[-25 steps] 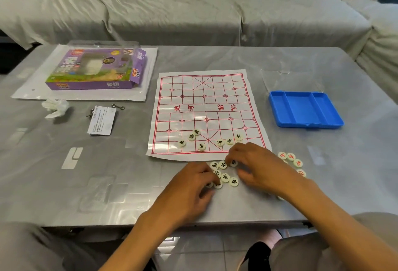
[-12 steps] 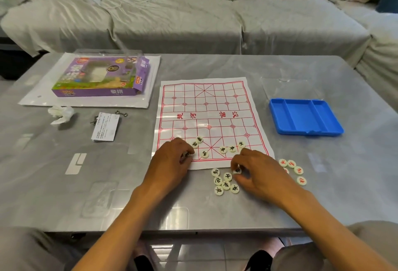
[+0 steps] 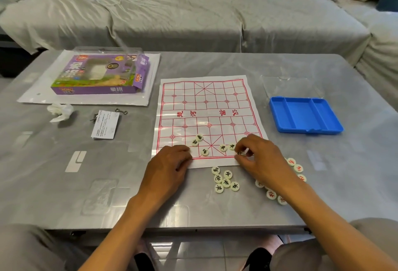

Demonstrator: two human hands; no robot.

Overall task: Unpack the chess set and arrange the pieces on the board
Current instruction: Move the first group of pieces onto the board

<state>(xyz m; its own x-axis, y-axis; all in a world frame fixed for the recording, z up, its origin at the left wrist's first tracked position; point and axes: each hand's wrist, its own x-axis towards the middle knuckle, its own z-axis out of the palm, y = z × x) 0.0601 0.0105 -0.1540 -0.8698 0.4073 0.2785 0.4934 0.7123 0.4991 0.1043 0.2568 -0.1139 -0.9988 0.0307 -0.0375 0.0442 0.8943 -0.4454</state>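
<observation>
A white paper board with red grid lines (image 3: 206, 107) lies in the middle of the grey table. Several round cream pieces with black characters (image 3: 204, 151) sit on its near rows. More black-marked pieces (image 3: 225, 179) are clustered on the table just below the board, and red-marked pieces (image 3: 295, 165) lie to the right, partly hidden by my right arm. My right hand (image 3: 258, 158) pinches one black-marked piece (image 3: 239, 153) over the board's near right rows. My left hand (image 3: 170, 165) rests with curled fingers at the board's near left edge; what lies under its fingertips is hidden.
An empty blue tray (image 3: 305, 115) sits right of the board with a clear lid (image 3: 290, 86) behind it. A purple box (image 3: 101, 74) on a plastic sheet stands at the far left, with a crumpled tissue (image 3: 60, 111), a leaflet (image 3: 105, 124) and metal bits nearby. A sofa is behind.
My left hand went from the loose piece cluster up to the board's near left edge. My right hand lifted a piece from the cluster and carried it onto the board's near right rows.
</observation>
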